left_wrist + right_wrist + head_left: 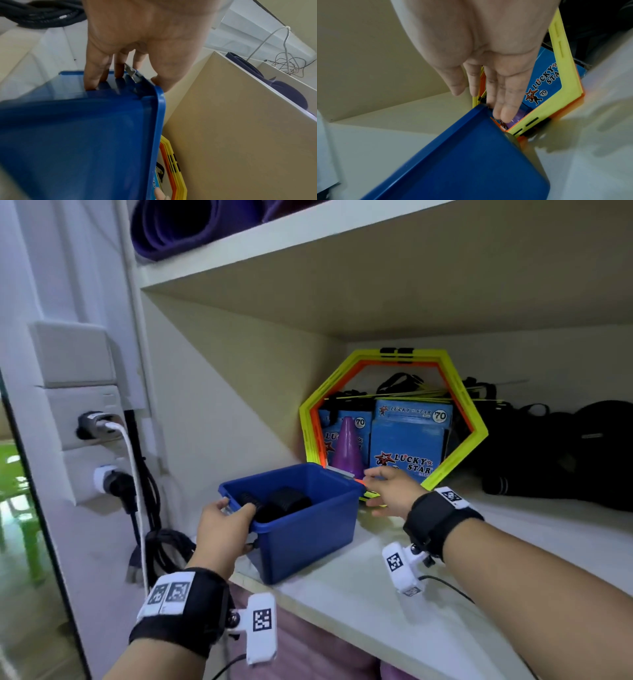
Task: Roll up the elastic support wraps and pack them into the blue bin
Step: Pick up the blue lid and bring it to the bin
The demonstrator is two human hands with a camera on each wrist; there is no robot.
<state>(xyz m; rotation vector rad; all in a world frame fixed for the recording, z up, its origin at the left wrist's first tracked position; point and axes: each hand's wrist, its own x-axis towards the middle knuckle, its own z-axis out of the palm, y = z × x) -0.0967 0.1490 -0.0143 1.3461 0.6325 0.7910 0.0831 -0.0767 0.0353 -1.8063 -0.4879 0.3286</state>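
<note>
Several rolled black elastic wraps [274, 504] already fill the blue plastic bin [308, 537], so packing looks nearly done, its 9 o'clock rim gripped by the left hand [219, 529] while the right hand [394, 491], fingers straight and holding nothing, reaches its 3 o'clock end.

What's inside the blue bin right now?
The blue bin holds black rolled wraps; at least two show. The left hand covers part of them, and the near wall hides the bin's floor.
</note>
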